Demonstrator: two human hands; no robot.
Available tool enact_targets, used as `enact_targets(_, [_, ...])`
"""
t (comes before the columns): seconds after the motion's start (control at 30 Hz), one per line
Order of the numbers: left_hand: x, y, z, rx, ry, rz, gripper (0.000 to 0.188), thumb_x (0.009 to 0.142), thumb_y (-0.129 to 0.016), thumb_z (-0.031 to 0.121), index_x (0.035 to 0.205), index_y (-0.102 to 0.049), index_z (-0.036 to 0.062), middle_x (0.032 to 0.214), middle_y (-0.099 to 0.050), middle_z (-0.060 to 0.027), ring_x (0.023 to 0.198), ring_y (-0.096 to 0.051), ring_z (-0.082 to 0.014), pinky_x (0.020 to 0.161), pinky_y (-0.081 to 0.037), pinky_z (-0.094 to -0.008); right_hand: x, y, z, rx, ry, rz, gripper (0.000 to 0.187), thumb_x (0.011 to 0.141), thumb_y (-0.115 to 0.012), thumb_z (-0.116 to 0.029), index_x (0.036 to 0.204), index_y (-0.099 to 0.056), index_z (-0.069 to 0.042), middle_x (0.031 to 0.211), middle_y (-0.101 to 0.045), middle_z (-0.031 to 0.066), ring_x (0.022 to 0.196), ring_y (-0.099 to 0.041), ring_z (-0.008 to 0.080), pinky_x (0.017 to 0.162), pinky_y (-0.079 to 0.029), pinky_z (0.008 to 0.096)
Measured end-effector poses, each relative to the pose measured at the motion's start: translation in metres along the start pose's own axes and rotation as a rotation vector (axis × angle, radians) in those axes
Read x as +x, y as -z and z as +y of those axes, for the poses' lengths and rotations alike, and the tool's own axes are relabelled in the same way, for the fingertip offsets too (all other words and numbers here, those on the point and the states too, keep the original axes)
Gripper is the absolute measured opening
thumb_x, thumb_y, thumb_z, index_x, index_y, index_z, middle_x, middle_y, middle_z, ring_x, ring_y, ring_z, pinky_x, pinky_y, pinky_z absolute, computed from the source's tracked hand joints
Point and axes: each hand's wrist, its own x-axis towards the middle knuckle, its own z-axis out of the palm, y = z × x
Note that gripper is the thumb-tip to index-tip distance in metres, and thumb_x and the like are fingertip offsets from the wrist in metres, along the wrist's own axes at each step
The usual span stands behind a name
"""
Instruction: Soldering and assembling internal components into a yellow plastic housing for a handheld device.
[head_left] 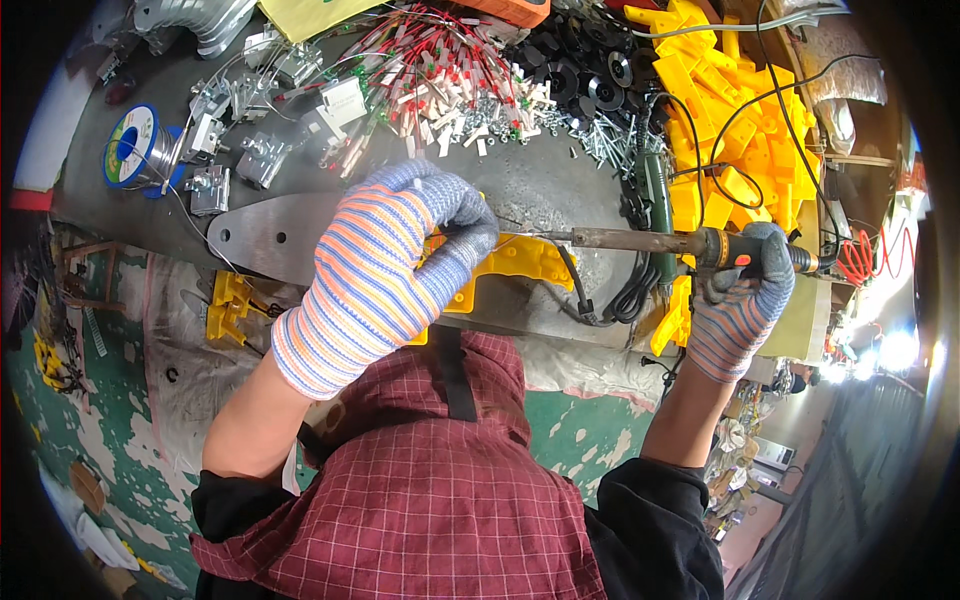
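Note:
My right hand (742, 318), in a striped knit glove, is wrapped round the handle of a soldering iron (640, 240). The iron lies almost level, its tip pointing left toward my other hand. My left hand (375, 260), gloved alike, is closed with thumb and forefinger bent together just short of that tip. What it pinches is hidden by the fingers. Under and beside these fingers lies a yellow plastic casing (525, 262), with a black cord (572, 280) at its right end. A flat grey metal bar with holes (262, 232) sticks out left of my left hand.
A solder spool (128, 148) stands at the left, near several metal parts (265, 160). Farther back are piled red-wired white connectors (450, 90), black round parts (602, 90), screws (612, 145) and yellow casings (740, 130). A green-handled tool (657, 200) lies near the iron.

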Motion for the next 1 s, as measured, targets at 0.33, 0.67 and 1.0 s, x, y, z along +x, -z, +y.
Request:
enact_targets(0.33, [-0.004,0.008,0.004,0.0,-0.045,0.049,0.011,0.082,-0.069,0.006,0.09,-0.064,0.0005,0.081,-0.059,-0.0077,0.075,-0.058,-0.0183,0.069,-0.046,-0.0296,0.0,-0.002,-0.001,0.009,0.026,0.057,0.015,0.092,-0.062,-0.023,0.095,-0.059,-0.009,0.073,-0.055,-0.0006,0.045,-0.047,0.0069,0.039,-0.039,0.0187])
enact_targets(0.67, [-0.077,-0.01,0.024,0.173,-0.043,0.233,0.023,0.071,-0.081,0.013,0.086,-0.064,0.0146,0.079,-0.056,-0.002,0.071,-0.056,-0.0246,0.066,-0.042,-0.0386,-0.027,0.023,-0.009,0.013,0.233,-0.262,0.022,0.09,-0.061,-0.021,0.098,-0.055,-0.001,0.084,-0.055,0.0074,0.07,-0.064,0.0214,0.066,-0.055,0.0281])
enact_targets(1.0, [-0.058,-0.032,0.011,0.538,-0.207,0.314,0.022,0.069,-0.08,0.013,0.084,-0.064,0.0149,0.08,-0.054,-0.0032,0.076,-0.053,-0.0258,0.075,-0.04,-0.042,-0.039,-0.002,0.011,-0.158,0.337,-0.267,0.03,0.081,-0.069,-0.024,0.099,-0.058,-0.003,0.089,-0.056,0.0074,0.077,-0.061,0.0187,0.074,-0.053,0.0302])
